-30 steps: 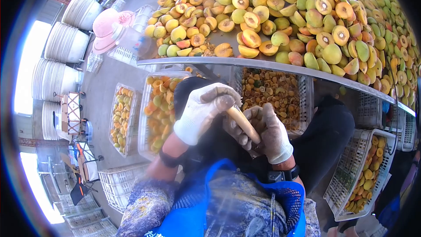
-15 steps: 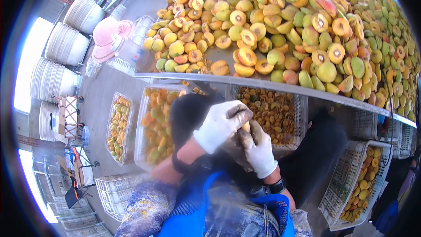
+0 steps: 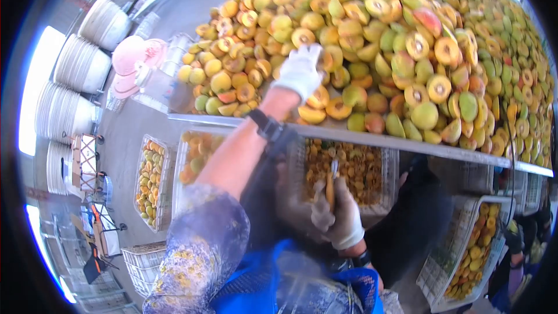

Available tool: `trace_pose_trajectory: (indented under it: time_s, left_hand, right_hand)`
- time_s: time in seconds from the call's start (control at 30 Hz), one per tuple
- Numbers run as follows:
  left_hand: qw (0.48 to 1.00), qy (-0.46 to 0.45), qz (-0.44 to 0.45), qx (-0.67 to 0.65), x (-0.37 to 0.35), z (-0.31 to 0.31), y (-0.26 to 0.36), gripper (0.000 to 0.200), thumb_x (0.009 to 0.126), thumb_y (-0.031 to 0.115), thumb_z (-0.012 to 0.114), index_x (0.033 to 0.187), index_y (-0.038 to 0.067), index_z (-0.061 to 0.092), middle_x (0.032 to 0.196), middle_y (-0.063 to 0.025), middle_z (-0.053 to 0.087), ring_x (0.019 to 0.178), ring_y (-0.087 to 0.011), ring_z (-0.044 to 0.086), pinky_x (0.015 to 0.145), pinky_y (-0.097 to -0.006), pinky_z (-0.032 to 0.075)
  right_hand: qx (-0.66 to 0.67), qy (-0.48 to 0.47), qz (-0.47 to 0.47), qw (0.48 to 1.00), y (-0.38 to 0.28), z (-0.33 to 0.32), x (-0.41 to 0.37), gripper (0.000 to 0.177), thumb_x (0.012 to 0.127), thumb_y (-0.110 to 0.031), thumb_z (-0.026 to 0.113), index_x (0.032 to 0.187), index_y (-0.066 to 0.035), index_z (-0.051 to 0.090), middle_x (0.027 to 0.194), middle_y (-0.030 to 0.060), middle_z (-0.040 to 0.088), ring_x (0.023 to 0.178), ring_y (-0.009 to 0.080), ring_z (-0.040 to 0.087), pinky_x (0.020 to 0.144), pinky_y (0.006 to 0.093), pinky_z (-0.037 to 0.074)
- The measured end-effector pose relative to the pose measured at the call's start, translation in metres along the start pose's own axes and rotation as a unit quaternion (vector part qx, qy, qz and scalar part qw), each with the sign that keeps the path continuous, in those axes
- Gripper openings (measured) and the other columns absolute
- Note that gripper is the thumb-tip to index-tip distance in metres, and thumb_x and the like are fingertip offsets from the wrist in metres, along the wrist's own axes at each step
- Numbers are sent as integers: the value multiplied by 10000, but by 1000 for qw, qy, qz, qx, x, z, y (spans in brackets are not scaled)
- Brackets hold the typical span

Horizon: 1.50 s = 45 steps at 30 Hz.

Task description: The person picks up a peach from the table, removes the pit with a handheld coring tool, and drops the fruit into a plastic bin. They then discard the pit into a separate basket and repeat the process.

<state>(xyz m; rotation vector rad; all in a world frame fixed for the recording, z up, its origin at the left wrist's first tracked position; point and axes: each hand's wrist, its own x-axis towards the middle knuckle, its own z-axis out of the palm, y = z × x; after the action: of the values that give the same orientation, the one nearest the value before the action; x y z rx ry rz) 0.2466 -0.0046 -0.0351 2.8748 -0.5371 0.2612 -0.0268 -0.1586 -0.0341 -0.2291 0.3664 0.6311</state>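
My left hand (image 3: 301, 70), in a white glove, is stretched out over the heap of halved peaches (image 3: 407, 46) on the metal table (image 3: 442, 149). Its fingers curl down on the fruit near the heap's front left, and what they grip is hidden. My right hand (image 3: 343, 218), in a soiled glove, stays low by my lap below the table edge. It is closed around a wooden-handled pitting tool (image 3: 330, 185) that points upward.
Under the table stands a crate of pits (image 3: 363, 168). Crates of fruit lie on the floor at left (image 3: 151, 180) and at right (image 3: 474, 256). A pink hat (image 3: 131, 61) sits at the table's left end. Stacked white tubs (image 3: 81, 64) line the far left.
My left hand has left the right hand at my lap and reached up and forward onto the peach heap. The right hand has lowered slightly, with the tool still in it.
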Motion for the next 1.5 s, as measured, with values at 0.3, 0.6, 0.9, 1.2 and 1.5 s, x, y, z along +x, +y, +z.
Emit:
trace_pose_trajectory:
  time_s: [0.3,0.6,0.9,1.2,1.5]
  left_hand:
    - [997,-47,-51,-37,-1,-18,18,716,728,264,761,1318,42,421,1293,-270,492,1185,-390,533,972,-449,467]
    - [964,-2,-87,-250,-47,-82,35,496,761,220,738,1167,34,524,995,-168,663,893,-277,654,846,-357,510]
    - [601,-40,-262,-754,-209,-41,70,312,874,98,609,1170,25,542,1050,-69,619,983,-160,608,858,-287,509]
    - [674,3,-244,-697,-212,-42,86,371,1004,380,499,1085,44,632,998,-27,612,901,-113,563,822,-267,479]
    - [602,-2,-234,-763,-211,-42,95,370,1017,357,483,1010,9,607,977,-109,640,856,-188,613,788,-311,526]
  right_hand:
    - [223,-105,-24,969,13,-8,5,490,1027,-485,344,1040,-52,573,852,97,574,823,288,578,932,556,454]
    - [281,-182,53,941,10,-3,-11,458,1015,-470,424,1165,-63,571,933,64,590,732,166,543,608,328,460]
    - [-20,25,-49,998,31,2,-9,474,1008,-544,392,950,-98,544,580,-37,421,393,73,307,352,230,261]
    - [-523,72,-330,782,58,-18,17,385,1005,-419,505,985,-45,595,612,1,522,440,71,425,398,229,337]
    - [-588,125,-372,707,63,-18,23,340,994,-288,549,1067,40,608,780,74,609,714,124,512,629,302,455]
